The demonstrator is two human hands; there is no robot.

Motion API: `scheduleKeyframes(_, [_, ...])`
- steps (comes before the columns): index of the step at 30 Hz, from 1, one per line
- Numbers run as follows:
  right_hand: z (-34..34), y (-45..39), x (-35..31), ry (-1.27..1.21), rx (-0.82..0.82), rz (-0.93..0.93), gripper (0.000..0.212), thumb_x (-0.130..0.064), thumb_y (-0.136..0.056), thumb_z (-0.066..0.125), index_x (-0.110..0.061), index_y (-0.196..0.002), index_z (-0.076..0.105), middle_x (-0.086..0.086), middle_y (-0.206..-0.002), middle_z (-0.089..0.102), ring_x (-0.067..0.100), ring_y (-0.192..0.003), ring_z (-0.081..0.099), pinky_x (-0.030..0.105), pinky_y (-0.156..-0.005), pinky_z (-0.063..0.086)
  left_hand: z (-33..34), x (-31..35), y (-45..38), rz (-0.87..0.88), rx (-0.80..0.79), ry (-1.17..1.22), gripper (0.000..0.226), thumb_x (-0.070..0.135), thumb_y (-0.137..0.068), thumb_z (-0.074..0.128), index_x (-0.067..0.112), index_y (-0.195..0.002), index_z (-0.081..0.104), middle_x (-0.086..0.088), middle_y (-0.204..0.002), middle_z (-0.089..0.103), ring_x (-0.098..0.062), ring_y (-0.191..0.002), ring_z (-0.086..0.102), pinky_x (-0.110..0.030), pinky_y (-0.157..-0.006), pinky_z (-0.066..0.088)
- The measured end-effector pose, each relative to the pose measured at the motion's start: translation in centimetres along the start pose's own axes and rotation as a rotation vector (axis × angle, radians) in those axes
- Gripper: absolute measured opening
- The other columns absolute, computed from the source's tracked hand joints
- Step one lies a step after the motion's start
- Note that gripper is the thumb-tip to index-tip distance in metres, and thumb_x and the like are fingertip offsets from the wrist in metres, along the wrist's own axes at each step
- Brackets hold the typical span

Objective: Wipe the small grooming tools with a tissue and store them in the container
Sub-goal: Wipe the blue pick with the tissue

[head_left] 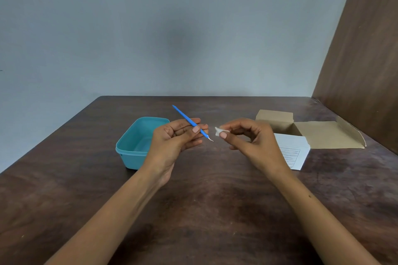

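My left hand [178,137] pinches a thin blue grooming tool [184,116] between thumb and fingers. The tool slants up to the left, and its small metal tip points down to the right. My right hand [249,137] holds a small white tissue [218,131] between thumb and forefinger, just right of the metal tip and apart from it. A teal plastic container [134,142] stands open on the table behind my left hand. Its inside looks bare where I can see it.
An open cardboard box [318,135] with spread flaps lies at the right, partly behind my right hand. Its white printed side [293,153] faces me. The dark wooden table [204,200] meets a grey wall at the back and a brown panel [361,60] on the right.
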State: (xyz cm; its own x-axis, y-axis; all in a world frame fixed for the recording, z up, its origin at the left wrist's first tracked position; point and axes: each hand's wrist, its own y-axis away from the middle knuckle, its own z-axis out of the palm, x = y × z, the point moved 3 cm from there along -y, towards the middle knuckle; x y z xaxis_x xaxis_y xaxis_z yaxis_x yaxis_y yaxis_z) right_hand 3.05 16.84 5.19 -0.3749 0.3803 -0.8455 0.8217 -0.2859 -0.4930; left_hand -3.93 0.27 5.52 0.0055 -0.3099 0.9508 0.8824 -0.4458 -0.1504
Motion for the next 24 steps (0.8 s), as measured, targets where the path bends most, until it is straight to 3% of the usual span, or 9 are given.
scheduleKeyframes(4, [0.6, 0.2, -0.3, 0.218, -0.084, -0.188, 0.011, -0.011, -0.082, 0.070, -0.017, -0.090, 0.075, -0.007, -0.087, 0.069, 0.014, -0.085, 0.065, 0.016, -0.059, 0.047, 0.1, -0.1, 0.0, -0.005, 0.003, -0.005, 0.016, 0.001, -0.085, 0.061, 0.007, -0.097, 0.068, -0.009, -0.090, 0.075, -0.017, -0.088, 0.072, -0.019, -0.067, 0.057])
scheduleKeyframes(10, [0.6, 0.1, -0.3, 0.214, -0.182, -0.201, 0.014, -0.007, -0.084, 0.065, -0.013, -0.093, 0.075, -0.006, -0.089, 0.070, 0.014, -0.085, 0.066, 0.039, -0.072, 0.056, 0.0, -0.1, 0.1, 0.005, -0.014, -0.001, 0.016, 0.000, -0.085, 0.060, 0.006, -0.099, 0.067, -0.010, -0.090, 0.075, -0.017, -0.087, 0.072, -0.018, -0.069, 0.057])
scheduleKeyframes(18, [0.8, 0.5, -0.5, 0.196, -0.093, -0.221, 0.012, -0.008, -0.078, 0.074, -0.014, -0.088, 0.076, -0.005, -0.081, 0.073, 0.008, -0.077, 0.069, 0.030, -0.070, 0.057, 0.3, -0.2, 0.1, 0.013, -0.065, -0.047, 0.017, 0.001, -0.084, 0.061, 0.007, -0.097, 0.068, -0.009, -0.090, 0.075, -0.016, -0.086, 0.072, -0.017, -0.068, 0.056])
scheduleKeyframes(24, [0.3, 0.4, -1.1, 0.244, -0.177, -0.250, 0.009, -0.011, -0.077, 0.075, -0.014, -0.085, 0.077, -0.009, -0.078, 0.073, 0.006, -0.076, 0.068, 0.020, -0.067, 0.053, 0.2, 0.0, 0.1, 0.027, -0.078, -0.068, 0.017, 0.001, -0.083, 0.062, 0.008, -0.098, 0.068, -0.009, -0.089, 0.076, -0.017, -0.085, 0.072, -0.018, -0.068, 0.056])
